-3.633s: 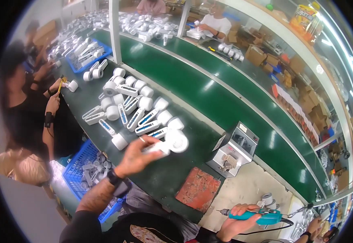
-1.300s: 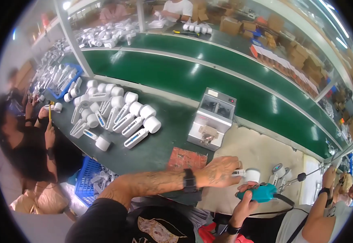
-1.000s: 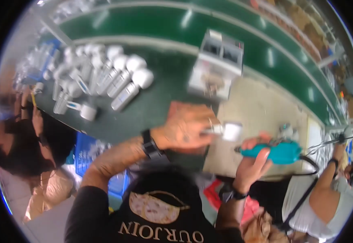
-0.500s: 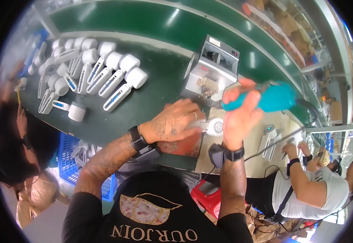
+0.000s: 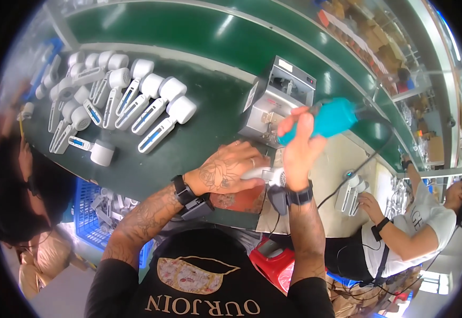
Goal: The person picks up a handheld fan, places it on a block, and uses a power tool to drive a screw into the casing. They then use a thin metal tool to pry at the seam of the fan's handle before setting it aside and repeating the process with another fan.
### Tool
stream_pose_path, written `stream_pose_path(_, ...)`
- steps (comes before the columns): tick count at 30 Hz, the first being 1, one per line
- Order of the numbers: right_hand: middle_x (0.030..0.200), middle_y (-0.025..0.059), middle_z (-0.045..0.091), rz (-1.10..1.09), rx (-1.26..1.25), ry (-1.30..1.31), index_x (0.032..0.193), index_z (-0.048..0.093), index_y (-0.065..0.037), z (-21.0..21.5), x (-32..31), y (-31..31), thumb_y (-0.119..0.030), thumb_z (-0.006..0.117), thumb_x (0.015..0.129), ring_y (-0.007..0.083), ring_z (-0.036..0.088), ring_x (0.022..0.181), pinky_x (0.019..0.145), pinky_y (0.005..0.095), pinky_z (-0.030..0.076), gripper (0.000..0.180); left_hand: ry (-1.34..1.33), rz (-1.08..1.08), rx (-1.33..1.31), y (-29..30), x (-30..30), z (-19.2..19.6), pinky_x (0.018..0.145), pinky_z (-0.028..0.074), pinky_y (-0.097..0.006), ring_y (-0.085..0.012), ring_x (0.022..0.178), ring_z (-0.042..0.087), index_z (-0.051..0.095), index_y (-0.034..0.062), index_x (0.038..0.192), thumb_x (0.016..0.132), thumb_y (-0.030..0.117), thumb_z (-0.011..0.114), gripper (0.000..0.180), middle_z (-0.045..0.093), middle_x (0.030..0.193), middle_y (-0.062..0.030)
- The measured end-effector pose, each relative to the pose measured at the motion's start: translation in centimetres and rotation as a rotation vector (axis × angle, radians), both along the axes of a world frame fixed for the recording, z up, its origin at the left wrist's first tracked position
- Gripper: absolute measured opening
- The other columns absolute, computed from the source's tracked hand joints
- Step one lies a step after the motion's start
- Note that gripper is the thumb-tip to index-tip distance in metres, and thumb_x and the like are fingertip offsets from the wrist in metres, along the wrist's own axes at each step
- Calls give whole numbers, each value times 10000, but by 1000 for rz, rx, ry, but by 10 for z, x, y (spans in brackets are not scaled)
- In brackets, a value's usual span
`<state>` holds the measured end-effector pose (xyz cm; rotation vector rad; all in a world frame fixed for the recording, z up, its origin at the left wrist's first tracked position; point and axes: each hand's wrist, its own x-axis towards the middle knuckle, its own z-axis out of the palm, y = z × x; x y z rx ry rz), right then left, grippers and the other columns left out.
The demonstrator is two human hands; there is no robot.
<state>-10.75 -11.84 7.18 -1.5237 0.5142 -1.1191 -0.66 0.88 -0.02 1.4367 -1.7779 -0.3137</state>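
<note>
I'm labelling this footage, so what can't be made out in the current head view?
Head view:
White plastic round-headed device: part of its head is hidden by the right hand, its handle's end by the left hand.
Teal plastic power screwdriver: its bit cannot be made out near the fingers.
Thin yellow object, left rim: too blurred to identify.
Blue plastic basket: partly hidden by the left forearm.

teal driver (image 5: 330,118): tip indistinct | white device (image 5: 266,175): partly covered | left co-worker (image 5: 41,183): blurred
</note>
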Motion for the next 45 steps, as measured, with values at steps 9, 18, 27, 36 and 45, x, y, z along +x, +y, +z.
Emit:
stream_pose_path(9, 716, 72, 528, 26, 18, 7, 1102, 525, 51, 5, -48, 27, -465, 607, 985, 178, 532, 629, 576, 314, 441, 536, 1, -10, 22, -1, -1, 2, 890, 473, -408, -270, 1010, 558, 650, 111, 1176, 828, 306, 726, 406, 593, 1017, -71)
stream_pose_path(18, 719, 77, 532, 6, 15, 27, 1090, 515, 47, -5, -48, 25, -459, 583, 1000, 181, 539, 633, 586, 319, 451, 519, 7, -22, -14, -3, 0, 1, 863, 472, -402, -268, 1000, 558, 647, 108, 1179, 839, 305, 721, 400, 600, 1037, -67)
stream_pose_path(27, 700, 72, 509, -31, 10, -58, 1044, 494, 17, -6, -54, 25, -509, 600, 978, 185, 519, 616, 571, 318, 434, 540, -4, -23, 37, 0, -1, 8, 879, 469, -385, -248, 1001, 572, 651, 126, 1185, 848, 317, 737, 397, 616, 1074, -46)
stream_pose_path(36, 682, 60, 486, -54, 47, -54, 1052, 494, 14, -10, -48, 22, -544, 582, 974, 171, 498, 600, 560, 319, 417, 570, 3, -21, 48, -5, 1, 5, 893, 469, -392, -242, 1026, 581, 672, 147, 1201, 853, 308, 742, 390, 632, 1104, -34)
stream_pose_path(45, 674, 71, 506, -59, 41, -11, 1045, 495, 17, -13, -46, 26, -570, 615, 944, 184, 505, 590, 570, 332, 434, 607, -2, -21, 53, -2, 0, 6, 881, 475, -391, -245, 1011, 583, 677, 145, 1200, 853, 310, 740, 389, 635, 1091, -30)
